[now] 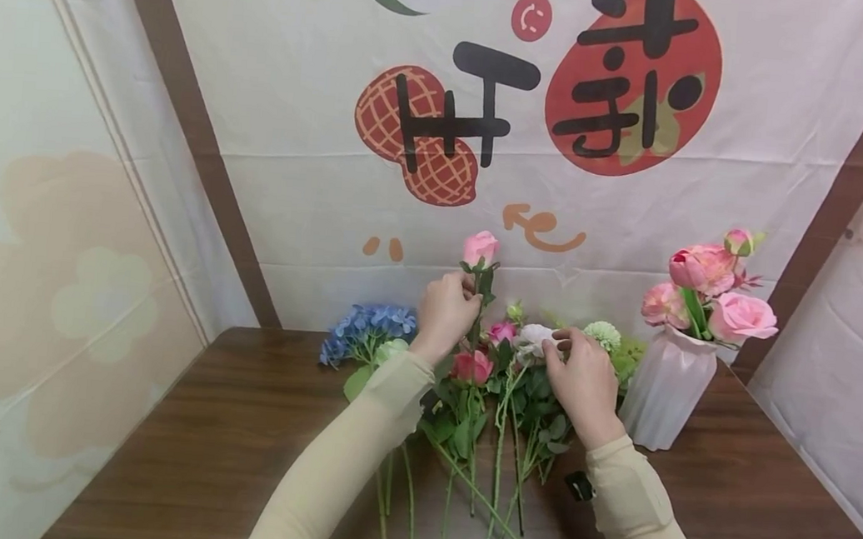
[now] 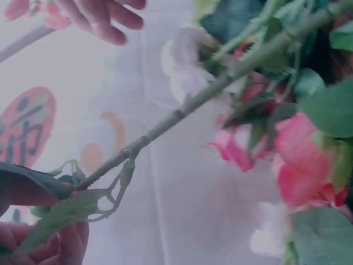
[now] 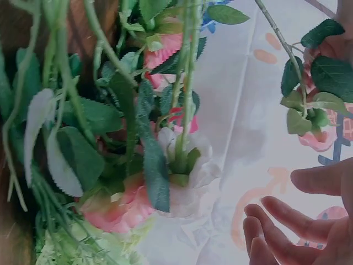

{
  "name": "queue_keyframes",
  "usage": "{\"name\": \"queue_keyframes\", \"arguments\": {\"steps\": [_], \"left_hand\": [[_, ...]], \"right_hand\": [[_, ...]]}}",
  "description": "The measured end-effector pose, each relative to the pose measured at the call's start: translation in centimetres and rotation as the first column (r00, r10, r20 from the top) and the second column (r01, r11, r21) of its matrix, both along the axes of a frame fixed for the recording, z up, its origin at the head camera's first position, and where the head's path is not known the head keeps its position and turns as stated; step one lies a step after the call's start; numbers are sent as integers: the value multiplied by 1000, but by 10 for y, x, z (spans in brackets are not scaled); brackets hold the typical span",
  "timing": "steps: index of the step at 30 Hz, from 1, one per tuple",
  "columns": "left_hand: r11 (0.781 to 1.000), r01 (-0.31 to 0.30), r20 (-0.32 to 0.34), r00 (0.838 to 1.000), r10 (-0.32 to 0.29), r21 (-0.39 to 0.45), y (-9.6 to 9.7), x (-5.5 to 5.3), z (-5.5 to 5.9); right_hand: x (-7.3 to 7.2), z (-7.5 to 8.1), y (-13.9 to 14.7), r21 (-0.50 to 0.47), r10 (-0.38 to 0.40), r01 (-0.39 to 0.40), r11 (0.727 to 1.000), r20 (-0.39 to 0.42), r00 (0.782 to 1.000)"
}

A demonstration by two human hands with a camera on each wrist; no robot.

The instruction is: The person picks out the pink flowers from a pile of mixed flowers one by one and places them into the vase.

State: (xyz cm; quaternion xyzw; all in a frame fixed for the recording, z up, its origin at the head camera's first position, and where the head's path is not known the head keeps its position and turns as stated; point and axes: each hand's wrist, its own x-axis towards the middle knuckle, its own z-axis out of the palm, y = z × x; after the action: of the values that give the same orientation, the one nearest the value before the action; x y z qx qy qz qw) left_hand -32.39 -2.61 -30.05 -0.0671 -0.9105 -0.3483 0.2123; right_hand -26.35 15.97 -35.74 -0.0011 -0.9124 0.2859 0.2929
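Held up by its stem in my left hand (image 1: 447, 314) is a pink rose (image 1: 481, 248), its bloom above the fingers and its long stem (image 2: 187, 105) running down over the other flowers. In the left wrist view a leaf covers part of the pinching fingers. My right hand (image 1: 583, 380) hovers by a white flower (image 1: 535, 343), and the right wrist view shows its fingers (image 3: 292, 221) loosely bent with nothing between them. Beneath both hands lie a coral-pink rose (image 1: 473, 366), a magenta rose (image 1: 502, 333) and several green stems on the table.
A white ribbed vase (image 1: 669, 390) with several pink flowers (image 1: 744, 318) stands at the right. Blue hydrangea (image 1: 370, 330) lies at the pile's left, a pale green pompom flower (image 1: 603, 336) at its right. The brown table (image 1: 238, 456) meets a printed cloth backdrop (image 1: 293, 210) behind.
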Motion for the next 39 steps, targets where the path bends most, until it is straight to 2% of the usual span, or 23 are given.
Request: {"name": "queue_keyframes", "arguments": {"steps": [7,16,22,29,36,39], "left_hand": [[997,34,-29,999,-32,65,-8,15,12],[985,81,-143,988,-58,153,-17,27,18],[950,138,-195,977,-84,279,-21,39,25],[900,205,-240,964,-117,384,-26,47,27],[871,218,-262,959,-108,440,-34,54,28],[858,231,-305,948,-92,459,-38,56,28]], "right_hand": [[4,5,-5,-2,15,-15,1000,-5,1000],[9,18,-14,-44,62,-63,997,-22,998],[12,25,-20,-80,74,-77,994,-38,997],[12,30,-24,-96,110,-118,988,-88,990],[12,37,-33,-124,165,-187,974,-167,972],[13,40,-37,-123,173,-202,972,-213,962]]}}
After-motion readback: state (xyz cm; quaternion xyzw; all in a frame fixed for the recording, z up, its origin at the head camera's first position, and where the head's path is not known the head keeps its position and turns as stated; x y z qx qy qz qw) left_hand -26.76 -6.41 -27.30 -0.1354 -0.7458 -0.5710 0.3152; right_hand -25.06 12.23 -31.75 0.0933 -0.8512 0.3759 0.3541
